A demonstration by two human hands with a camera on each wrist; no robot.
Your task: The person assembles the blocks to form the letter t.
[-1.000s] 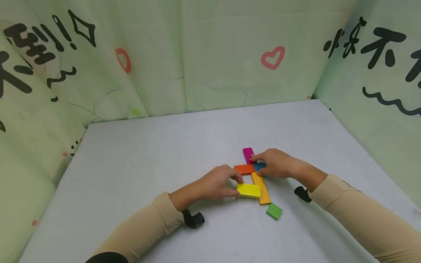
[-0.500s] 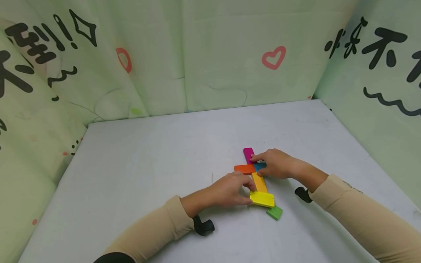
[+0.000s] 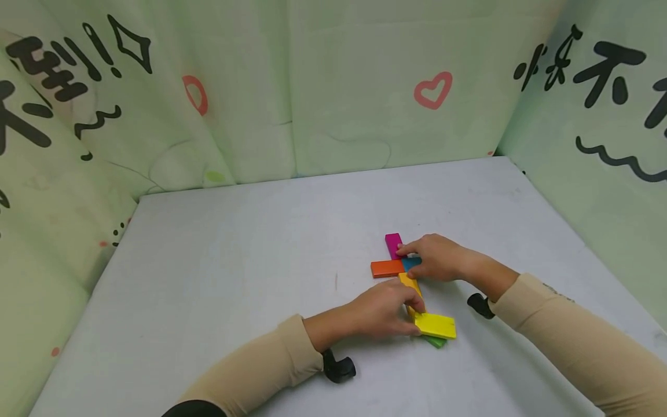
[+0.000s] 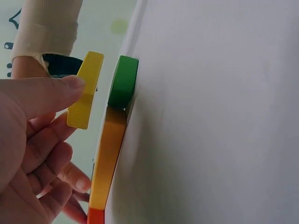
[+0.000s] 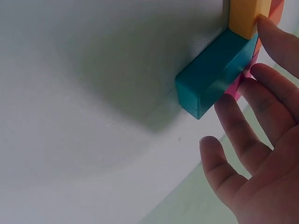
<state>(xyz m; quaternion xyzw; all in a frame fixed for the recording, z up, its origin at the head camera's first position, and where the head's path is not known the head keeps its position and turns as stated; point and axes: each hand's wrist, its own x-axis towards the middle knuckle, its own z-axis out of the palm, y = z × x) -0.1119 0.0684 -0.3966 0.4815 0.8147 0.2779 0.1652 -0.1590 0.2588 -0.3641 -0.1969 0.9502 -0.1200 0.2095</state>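
My left hand (image 3: pixel 383 310) pinches a flat yellow block (image 3: pixel 436 326) between thumb and fingers. In the left wrist view the yellow block (image 4: pixel 86 95) is lifted above a green block (image 4: pixel 124 81); in the head view it hides most of the green block (image 3: pixel 435 341). Lying on the table, an amber block (image 3: pixel 410 281) runs from the green block to an orange block (image 3: pixel 387 269) and a blue block (image 3: pixel 411 263). A magenta block (image 3: pixel 393 245) lies beyond them. My right hand (image 3: pixel 440 258) touches this group, thumb at the amber block (image 5: pixel 243 18), forefinger at the magenta block (image 5: pixel 233 88).
A white table (image 3: pixel 234 249) spreads around the blocks. Pale green printed curtains (image 3: pixel 354 87) stand at its back and sides. Black wrist mounts (image 3: pixel 339 368) hang below both cuffs.
My left hand has carried the yellow block right and nearer to me, from beside the amber block to over the green block. My right hand has stayed in place on the blocks.
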